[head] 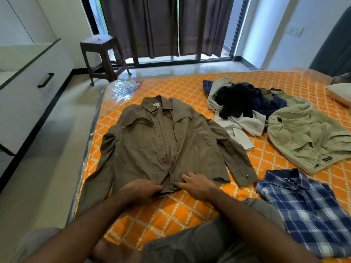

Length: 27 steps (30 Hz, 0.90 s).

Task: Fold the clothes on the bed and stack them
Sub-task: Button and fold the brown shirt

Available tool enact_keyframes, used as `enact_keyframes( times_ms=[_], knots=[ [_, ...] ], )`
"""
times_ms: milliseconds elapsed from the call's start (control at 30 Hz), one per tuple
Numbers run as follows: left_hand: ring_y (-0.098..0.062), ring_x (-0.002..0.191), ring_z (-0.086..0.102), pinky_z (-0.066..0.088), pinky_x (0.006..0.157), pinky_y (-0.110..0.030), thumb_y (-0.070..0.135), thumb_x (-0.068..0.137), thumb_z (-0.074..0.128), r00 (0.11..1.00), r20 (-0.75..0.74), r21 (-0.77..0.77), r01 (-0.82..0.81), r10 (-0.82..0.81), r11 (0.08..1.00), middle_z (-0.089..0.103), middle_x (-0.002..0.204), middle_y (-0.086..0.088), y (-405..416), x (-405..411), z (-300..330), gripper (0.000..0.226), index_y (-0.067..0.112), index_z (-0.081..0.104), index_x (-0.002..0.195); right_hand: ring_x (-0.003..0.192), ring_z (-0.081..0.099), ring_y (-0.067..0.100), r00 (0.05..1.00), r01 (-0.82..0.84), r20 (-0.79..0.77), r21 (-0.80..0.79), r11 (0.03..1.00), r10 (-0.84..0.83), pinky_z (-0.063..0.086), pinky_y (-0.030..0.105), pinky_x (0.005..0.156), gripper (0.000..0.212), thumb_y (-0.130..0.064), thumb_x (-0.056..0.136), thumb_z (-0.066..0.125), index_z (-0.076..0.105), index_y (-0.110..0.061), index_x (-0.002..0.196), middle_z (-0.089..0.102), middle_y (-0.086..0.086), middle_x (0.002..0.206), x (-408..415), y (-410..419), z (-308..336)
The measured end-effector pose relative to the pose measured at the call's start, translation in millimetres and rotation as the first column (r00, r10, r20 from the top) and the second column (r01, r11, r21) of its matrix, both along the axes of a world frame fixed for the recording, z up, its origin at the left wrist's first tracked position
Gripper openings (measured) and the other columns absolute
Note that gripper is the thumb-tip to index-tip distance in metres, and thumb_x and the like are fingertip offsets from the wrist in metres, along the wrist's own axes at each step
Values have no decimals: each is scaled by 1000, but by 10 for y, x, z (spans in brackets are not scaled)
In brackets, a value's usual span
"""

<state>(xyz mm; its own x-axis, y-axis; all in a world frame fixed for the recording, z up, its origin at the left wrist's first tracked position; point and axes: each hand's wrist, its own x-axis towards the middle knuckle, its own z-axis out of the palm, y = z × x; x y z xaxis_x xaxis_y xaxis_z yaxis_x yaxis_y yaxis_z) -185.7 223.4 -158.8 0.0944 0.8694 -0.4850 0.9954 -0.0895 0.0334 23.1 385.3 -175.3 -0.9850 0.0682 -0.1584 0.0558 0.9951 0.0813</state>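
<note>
The brown shirt (161, 141) lies flat and face up on the left part of the bed (171, 209), collar at the far end and hem at the near end, so its long axis runs straight away from the person. Its placket runs down the middle and ends right between the two hands. Both sleeves trail down along its sides, the right one angling out toward the plaid shirt.

The left hand (141, 187) sits at the hem just left of the placket, its fingers curled and seemingly pinching the hem edge, though the tips are hidden under the knuckles. The right hand (195, 184) sits just right of the placket, its fingers (187, 176) spread and bent, resting on the cloth; whether they grip the edge I cannot tell. The hands are near each other, equally close to the hem. By my reading they are squaring or closing the front at the bottom, and the fold proper has not begun; the next fold would turn on that centre line.

To the right, near the person, a blue plaid shirt (302, 207) lies folded. Farther right, a pale green shirt (303, 133) lies crumpled, touching a pile of dark and white clothes (241, 103) behind it.

No containers appear on the bed. A brown stool (102, 56) stands on the floor beyond it.
</note>
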Motion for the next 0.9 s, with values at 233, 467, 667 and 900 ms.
enact_keyframes(
  times_ms=[233, 467, 667, 900],
  knots=[
    [-18, 84, 64, 53, 77, -37, 13, 87, 64, 937, 252, -497, -88, 241, 863, 66, 110, -10, -70, 82, -44, 34, 10, 62, 121, 117, 59, 34, 962, 145, 271, -403, 904, -33, 54, 43, 86, 65, -24, 80, 59, 43, -27, 142, 60, 11, 131, -18, -286, 35],
    [-24, 81, 69, 59, 78, -41, 24, 100, 49, 791, 346, -378, -376, 505, 846, 68, 95, -4, 148, -32, 81, 18, 13, 61, 108, 72, 69, 17, 774, 603, 627, -688, 404, -87, 56, 31, 62, 49, 3, 83, 50, 60, -7, 130, 69, 15, 96, -166, -101, 178],
    [-27, 102, 64, 44, 80, -28, 23, 94, 66, 579, 544, 100, -764, 607, 638, 66, 106, -11, 430, -99, -139, 18, 11, 59, 104, 92, 67, 23, 668, 518, 72, -759, 394, -740, 54, 35, 82, 4, -19, 90, 62, 65, -17, 92, 71, 7, 97, -714, -17, 326],
    [-29, 106, 66, 54, 86, -36, 68, 71, 68, 493, 359, 141, -868, 792, 476, 69, 111, -10, 571, 79, -405, 68, 12, 61, 109, 123, 58, 34, 516, 788, 266, -520, 330, -814, 51, 38, 101, 60, -34, 88, 71, 45, -5, 133, 58, 17, 133, -1035, -119, 78]
  ],
)
